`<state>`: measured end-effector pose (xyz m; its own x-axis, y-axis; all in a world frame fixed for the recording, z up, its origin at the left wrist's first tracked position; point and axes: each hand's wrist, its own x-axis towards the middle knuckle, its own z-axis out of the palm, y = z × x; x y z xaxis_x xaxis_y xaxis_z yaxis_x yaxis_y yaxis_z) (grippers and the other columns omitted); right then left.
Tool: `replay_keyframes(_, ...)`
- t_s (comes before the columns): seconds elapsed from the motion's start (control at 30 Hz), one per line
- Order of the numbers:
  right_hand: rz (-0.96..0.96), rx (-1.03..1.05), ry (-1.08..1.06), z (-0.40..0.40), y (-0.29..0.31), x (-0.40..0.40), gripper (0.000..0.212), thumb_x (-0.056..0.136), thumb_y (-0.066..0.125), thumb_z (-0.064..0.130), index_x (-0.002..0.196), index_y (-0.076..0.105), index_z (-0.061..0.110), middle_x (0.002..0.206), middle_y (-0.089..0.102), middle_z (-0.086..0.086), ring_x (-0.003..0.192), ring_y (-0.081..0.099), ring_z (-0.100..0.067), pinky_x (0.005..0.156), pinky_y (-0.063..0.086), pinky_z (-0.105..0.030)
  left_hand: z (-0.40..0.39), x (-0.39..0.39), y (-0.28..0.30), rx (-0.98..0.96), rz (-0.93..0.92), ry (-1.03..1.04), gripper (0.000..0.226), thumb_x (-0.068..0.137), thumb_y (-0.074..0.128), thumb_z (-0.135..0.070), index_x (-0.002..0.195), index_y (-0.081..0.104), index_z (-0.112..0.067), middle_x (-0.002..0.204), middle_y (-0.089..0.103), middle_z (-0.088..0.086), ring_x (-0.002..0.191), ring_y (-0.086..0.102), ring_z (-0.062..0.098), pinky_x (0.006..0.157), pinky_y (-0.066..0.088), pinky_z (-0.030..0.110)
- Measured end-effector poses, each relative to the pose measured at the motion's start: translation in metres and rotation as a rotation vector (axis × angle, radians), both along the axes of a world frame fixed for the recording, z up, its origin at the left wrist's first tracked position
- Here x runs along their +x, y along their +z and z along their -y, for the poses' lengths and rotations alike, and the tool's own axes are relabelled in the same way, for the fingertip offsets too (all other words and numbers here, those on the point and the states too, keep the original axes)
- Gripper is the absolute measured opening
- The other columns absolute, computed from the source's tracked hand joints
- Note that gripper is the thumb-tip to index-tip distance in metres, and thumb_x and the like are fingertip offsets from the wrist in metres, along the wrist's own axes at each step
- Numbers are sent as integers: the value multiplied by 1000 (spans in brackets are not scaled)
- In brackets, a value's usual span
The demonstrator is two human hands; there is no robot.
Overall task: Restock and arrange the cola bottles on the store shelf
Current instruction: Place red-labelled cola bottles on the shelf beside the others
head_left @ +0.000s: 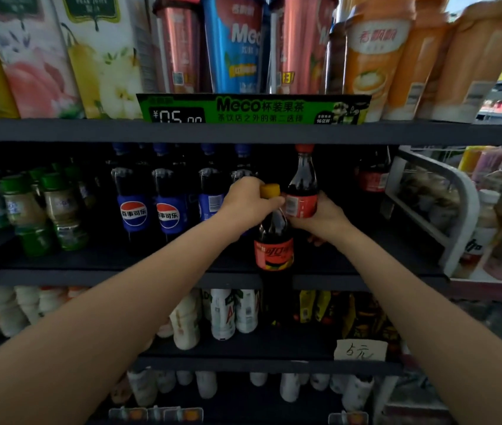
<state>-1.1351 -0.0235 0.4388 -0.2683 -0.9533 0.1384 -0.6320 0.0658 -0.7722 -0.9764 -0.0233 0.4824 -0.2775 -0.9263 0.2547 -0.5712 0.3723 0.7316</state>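
Observation:
My left hand [248, 202] grips the neck of a yellow-capped cola bottle [274, 246] with a red label, held in front of the middle shelf edge [121, 277]. My right hand [320, 217] holds a red-capped cola bottle [302, 182] by its red label, upright inside the middle shelf and just behind and right of the first bottle. Another red-label cola bottle [372, 174] stands deeper on the shelf at the right.
Blue-label Pepsi bottles [135, 204] stand left of my hands, green-capped bottles [44, 210] further left. Tall drink cups [237, 44] fill the shelf above, white bottles [222, 314] the shelf below. A white wire rack [461, 210] with bottles juts out at right.

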Motion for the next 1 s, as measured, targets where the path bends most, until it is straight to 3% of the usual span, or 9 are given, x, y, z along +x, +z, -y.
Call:
replay_keyframes(0.07, 42, -34, -55, 0, -10, 4, 75, 72, 71, 52, 130, 40, 16, 108, 63, -8, 68, 64, -20, 50, 51, -30, -1, 0, 1, -7, 5, -3, 27, 86, 63, -27, 99, 61, -4, 98, 62, 12, 88, 57, 21, 75, 46, 32)
replay_keyframes(0.13, 5, -65, -112, 1, -14, 3, 78, 70, 72, 53, 131, 39, 16, 117, 61, -10, 92, 65, -28, 73, 57, -41, -2, -3, 4, -19, 6, -3, 26, 86, 63, -28, 98, 59, -5, 93, 58, 9, 86, 55, 20, 73, 43, 30)
replay_keyframes(0.23, -86, -72, -210, 0, -14, -18, 79, 70, 75, 45, 131, 37, 13, 124, 58, -13, 111, 58, -34, 91, 50, -47, 1, -10, 8, -10, -25, 10, 34, 86, 63, -29, 110, 59, -4, 100, 60, 8, 96, 58, 23, 79, 45, 32)
replay_keyframes(0.43, 44, -92, -332, -7, -15, -86, 75, 73, 75, 34, 134, 36, 13, 124, 57, -15, 102, 61, -34, 77, 55, -39, 11, -40, 4, 87, -244, 17, 29, 84, 66, -27, 102, 61, -5, 110, 65, 10, 104, 60, 24, 94, 50, 41)
replay_keyframes(0.5, 31, -116, -323, -10, -15, -106, 73, 75, 75, 30, 134, 37, 12, 127, 56, -15, 109, 58, -33, 78, 48, -32, 10, -57, 2, 85, -310, 26, 21, 84, 66, -27, 96, 61, -10, 108, 66, 9, 102, 61, 24, 93, 51, 39)
replay_keyframes(0.63, 107, -162, -279, -12, -14, -142, 66, 76, 75, 19, 132, 41, 10, 127, 57, -13, 114, 55, -28, 87, 46, -34, 10, -90, 4, 94, -413, 35, 25, 85, 65, -26, 102, 64, -8, 104, 66, 7, 102, 61, 23, 89, 51, 33)
replay_keyframes(0.77, 333, -139, -176, -14, -17, -166, 57, 84, 66, 12, 134, 39, 16, 115, 55, -2, 102, 52, -19, 60, 45, -27, 13, -115, 5, 99, -553, 40, 13, 85, 65, -22, 94, 63, -13, 103, 67, 6, 104, 62, 25, 96, 49, 39)
replay_keyframes(0.9, 191, -123, -199, -6, -37, -172, 82, 64, 85, 22, 133, 41, 13, 127, 56, -5, 115, 54, -23, 87, 49, -35, 17, -133, 4, 65, -623, 25, 14, 86, 64, -19, 97, 63, -11, 102, 66, 8, 104, 62, 26, 97, 49, 40)
replay_keyframes(1.0, 142, -80, -275, 1, -47, -169, 83, 62, 85, 26, 130, 40, 11, 130, 52, -12, 117, 53, -31, 83, 53, -43, 22, -145, 3, 33, -634, 9, 18, 86, 64, -18, 99, 64, -6, 97, 64, 6, 103, 62, 26, 95, 49, 36)
